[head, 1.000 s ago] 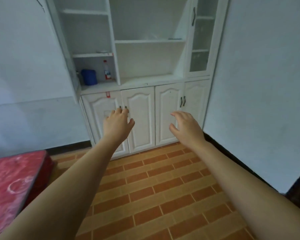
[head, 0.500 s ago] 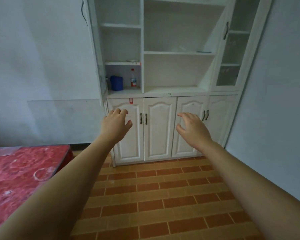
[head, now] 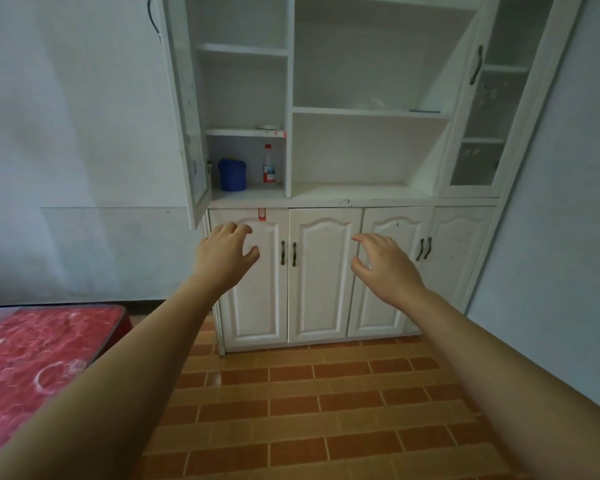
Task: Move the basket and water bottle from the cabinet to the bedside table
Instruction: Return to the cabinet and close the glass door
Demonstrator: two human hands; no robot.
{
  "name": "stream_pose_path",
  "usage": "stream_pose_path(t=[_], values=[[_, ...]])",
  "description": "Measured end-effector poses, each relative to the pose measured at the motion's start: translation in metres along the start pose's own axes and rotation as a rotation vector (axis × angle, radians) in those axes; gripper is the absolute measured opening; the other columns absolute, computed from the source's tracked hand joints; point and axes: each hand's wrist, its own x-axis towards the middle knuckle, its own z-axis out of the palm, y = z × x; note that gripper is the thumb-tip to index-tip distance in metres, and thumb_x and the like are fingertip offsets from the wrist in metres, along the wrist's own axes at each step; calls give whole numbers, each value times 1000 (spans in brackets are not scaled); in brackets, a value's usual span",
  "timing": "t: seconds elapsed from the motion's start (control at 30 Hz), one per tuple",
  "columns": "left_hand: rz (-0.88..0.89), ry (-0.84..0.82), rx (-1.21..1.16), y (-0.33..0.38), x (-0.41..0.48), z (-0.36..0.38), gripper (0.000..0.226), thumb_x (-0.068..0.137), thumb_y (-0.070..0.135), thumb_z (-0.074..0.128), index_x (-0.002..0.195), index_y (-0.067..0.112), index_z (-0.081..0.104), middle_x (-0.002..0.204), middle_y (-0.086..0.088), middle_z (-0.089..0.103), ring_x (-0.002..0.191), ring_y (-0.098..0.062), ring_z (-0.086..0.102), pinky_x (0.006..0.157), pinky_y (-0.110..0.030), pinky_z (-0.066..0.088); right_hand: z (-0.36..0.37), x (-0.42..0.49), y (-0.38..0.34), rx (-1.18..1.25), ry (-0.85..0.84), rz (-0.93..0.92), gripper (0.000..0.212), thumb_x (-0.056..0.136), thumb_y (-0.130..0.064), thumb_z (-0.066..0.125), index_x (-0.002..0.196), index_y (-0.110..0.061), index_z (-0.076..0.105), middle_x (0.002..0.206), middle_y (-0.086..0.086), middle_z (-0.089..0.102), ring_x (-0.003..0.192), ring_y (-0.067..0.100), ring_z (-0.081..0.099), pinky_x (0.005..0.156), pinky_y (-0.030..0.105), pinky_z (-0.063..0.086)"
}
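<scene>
Both hands reach forward empty, fingers spread: left hand, right hand, level with the cabinet's lower doors. Blue basket and water bottle stand near each other in the open left compartment.

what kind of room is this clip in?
Probably a sparse bedroom in a home: a red mattress at lower left, a white wall cabinet with mostly bare shelves, and an orange tiled floor.

Dim, flat, bluish light; soft focus throughout; edges bow outward, perhaps from the wide lens.
</scene>
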Motion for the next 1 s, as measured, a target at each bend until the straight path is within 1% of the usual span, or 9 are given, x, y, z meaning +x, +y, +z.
stream_pose_path(t=[0.17,0.37,0.5,0.6,0.73,0.9,1.0], values=[[-2,-2,-11,-17,67,38,43,91,35,50,129,15,45,133,-9,51,122,-26,47,95,-40,44,30,74,21,1,-17,22,46,95,-27,41,139,-14,36,146,5,42,134,22,36,104,36,36],[21,14,0,-32,144,71,43,90,34,52,129,16,46,134,-8,50,123,-25,46,97,-42,43,57,153,40,33,9,-17,43,94,-23,43,136,-13,39,144,5,43,135,21,34,106,33,32],[9,9,25,-43,174,90,43,90,32,53,128,15,46,133,-8,50,122,-26,46,98,-42,43,78,200,50,56,-9,-40,44,94,-25,43,137,-13,39,143,6,44,135,22,35,107,35,32],[-36,22,45,-58,192,101,42,90,32,53,128,14,47,131,-9,52,121,-27,48,97,-43,44,97,236,54,79,-25,-75,45,94,-25,43,137,-13,38,143,5,44,134,22,36,106,36,33],[-125,39,102,-81,210,114,41,89,32,53,126,13,48,127,-10,55,115,-28,51,91,-42,47,123,287,55,111,-55,-166,45,94,-26,43,137,-13,38,142,6,45,133,23,37,106,38,35],[-286,93,158,-98,235,124,41,90,30,53,126,12,48,124,-12,56,111,-29,51,83,-40,47,148,355,56,152,-97,-326,43,94,-25,43,134,-11,41,138,7,48,127,23,41,103,35,35],[-382,108,203,-100,250,129,41,90,30,52,127,12,48,124,-11,55,110,-29,50,84,-39,45,161,393,56,183,-129,-420,45,93,-25,44,135,-11,41,139,8,47,129,25,39,105,36,33]])
